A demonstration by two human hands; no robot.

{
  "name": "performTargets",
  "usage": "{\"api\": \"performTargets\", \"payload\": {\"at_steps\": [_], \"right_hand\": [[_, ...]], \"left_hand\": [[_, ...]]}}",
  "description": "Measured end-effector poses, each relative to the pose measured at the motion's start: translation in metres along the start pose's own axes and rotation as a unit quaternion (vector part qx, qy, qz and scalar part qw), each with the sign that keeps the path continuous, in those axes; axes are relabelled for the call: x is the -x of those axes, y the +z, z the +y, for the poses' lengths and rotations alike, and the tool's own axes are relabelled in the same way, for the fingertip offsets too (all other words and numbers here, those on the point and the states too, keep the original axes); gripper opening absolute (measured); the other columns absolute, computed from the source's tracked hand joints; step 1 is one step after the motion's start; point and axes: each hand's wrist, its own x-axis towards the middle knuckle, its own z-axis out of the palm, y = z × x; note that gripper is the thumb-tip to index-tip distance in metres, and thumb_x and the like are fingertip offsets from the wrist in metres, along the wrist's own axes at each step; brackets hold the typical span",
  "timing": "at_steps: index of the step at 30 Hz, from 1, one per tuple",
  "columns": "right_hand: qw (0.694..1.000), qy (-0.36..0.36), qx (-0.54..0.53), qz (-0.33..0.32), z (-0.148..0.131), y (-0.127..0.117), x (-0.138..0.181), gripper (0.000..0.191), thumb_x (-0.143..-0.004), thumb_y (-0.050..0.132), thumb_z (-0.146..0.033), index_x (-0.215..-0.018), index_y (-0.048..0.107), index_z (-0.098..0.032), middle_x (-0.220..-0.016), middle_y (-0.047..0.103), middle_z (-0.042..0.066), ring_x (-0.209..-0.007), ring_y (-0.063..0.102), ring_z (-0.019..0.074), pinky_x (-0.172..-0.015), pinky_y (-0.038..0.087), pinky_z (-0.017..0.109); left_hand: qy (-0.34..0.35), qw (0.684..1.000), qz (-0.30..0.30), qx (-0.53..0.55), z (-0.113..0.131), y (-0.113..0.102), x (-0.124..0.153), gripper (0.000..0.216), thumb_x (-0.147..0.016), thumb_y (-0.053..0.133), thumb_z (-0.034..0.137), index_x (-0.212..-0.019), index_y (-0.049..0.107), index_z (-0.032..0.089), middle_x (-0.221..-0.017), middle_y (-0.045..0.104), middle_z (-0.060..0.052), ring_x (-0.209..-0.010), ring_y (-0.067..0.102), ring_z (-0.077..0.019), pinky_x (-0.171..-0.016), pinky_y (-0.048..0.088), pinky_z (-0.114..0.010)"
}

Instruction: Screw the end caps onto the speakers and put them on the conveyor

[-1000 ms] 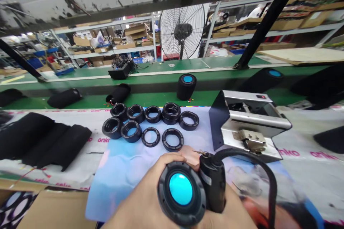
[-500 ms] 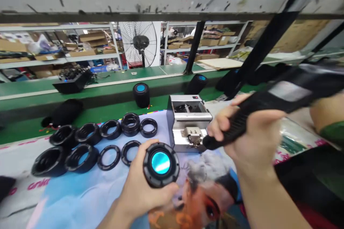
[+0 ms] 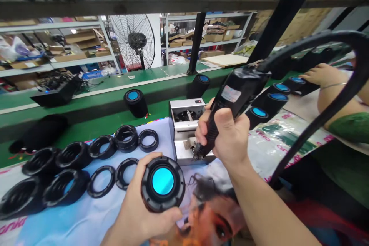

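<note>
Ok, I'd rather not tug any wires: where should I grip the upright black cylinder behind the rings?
Grip the black cylinder around its side, probably from the near left, below the blue disc: it stands upright with its rounded side exposed, and coloured wires show low at right.

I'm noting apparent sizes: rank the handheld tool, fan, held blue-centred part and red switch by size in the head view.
1. Handheld tool, cable left out
2. Fan and held blue-centred part: too alike to rank
3. Red switch
</note>
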Motion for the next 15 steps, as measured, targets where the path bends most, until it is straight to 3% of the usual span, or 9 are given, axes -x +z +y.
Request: {"api": "performTargets", "payload": {"at_steps": [6, 11, 15], "right_hand": [[0.999, 0.032, -0.009, -0.032, -0.002, -0.002, 0.014, 0.059, -0.079, 0.092, -0.071, -0.084, 0.059, -0.022, -0.05, 0.057, -0.006, -0.031, 0.048, 0.012, -0.033, 0.041, 0.023], [0.999, -0.04, -0.014, 0.0, -0.02, 0.003, 0.014, 0.06, -0.075, 0.093, -0.075, -0.093, 0.064, -0.025, -0.054, 0.061, -0.007, -0.034, 0.05, 0.0131, -0.037, 0.044, 0.025], [0.999, -0.053, 0.006, 0.008, -0.011, 0.004, 0.009, 0.056, -0.079, 0.093, -0.068, -0.097, 0.065, -0.024, -0.053, 0.061, -0.007, -0.034, 0.051, 0.0128, -0.035, 0.043, 0.024]], "left_hand": [[-0.022, 0.999, -0.021, 0.015, 0.002, -0.001, -0.002, 0.09, -0.062, 0.104, 0.049, -0.138, 0.06, 0.027, -0.125, 0.082, -0.007, -0.108, 0.084, -0.0337, -0.092, 0.07, -0.039], [-0.08, 0.997, -0.012, -0.001, 0.019, 0.001, -0.003, 0.089, -0.06, 0.099, 0.038, -0.138, 0.059, 0.024, -0.127, 0.081, -0.01, -0.114, 0.081, -0.0355, -0.101, 0.067, -0.043], [-0.087, 0.996, -0.027, 0.007, 0.021, 0.0, -0.004, 0.088, -0.06, 0.097, 0.035, -0.137, 0.058, 0.023, -0.123, 0.081, -0.009, -0.109, 0.081, -0.0345, -0.095, 0.068, -0.041]]}}
